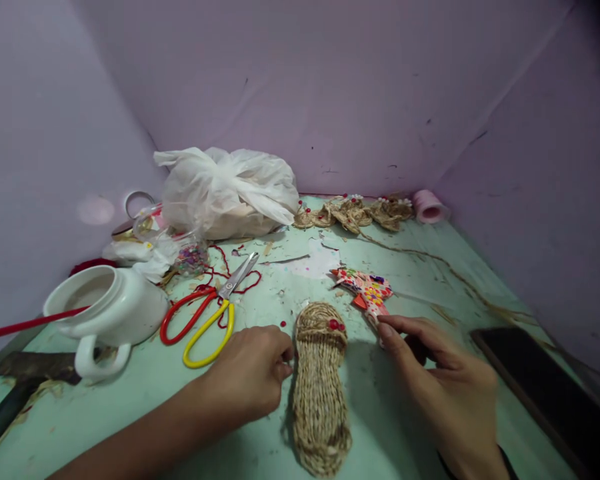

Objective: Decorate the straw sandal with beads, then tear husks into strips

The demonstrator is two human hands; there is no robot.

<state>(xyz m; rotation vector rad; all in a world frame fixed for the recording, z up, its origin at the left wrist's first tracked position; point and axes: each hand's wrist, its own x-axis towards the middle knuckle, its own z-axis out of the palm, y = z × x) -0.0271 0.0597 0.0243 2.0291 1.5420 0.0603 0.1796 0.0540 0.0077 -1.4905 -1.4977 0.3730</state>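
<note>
A woven straw slipper lies on the pale green table between my hands, with small red beads on its strap. My left hand rests closed at the slipper's left edge, fingertips pinched against the weave. My right hand lies to the slipper's right, its fingers curled and touching the handle end of a red dotted tool on the table. What the left fingers pinch is too small to make out.
Scissors with red and yellow handles lie to the left, beside a white jug with a red stick. A white plastic bag, several small straw slippers and a pink spool sit at the back. A dark phone lies right.
</note>
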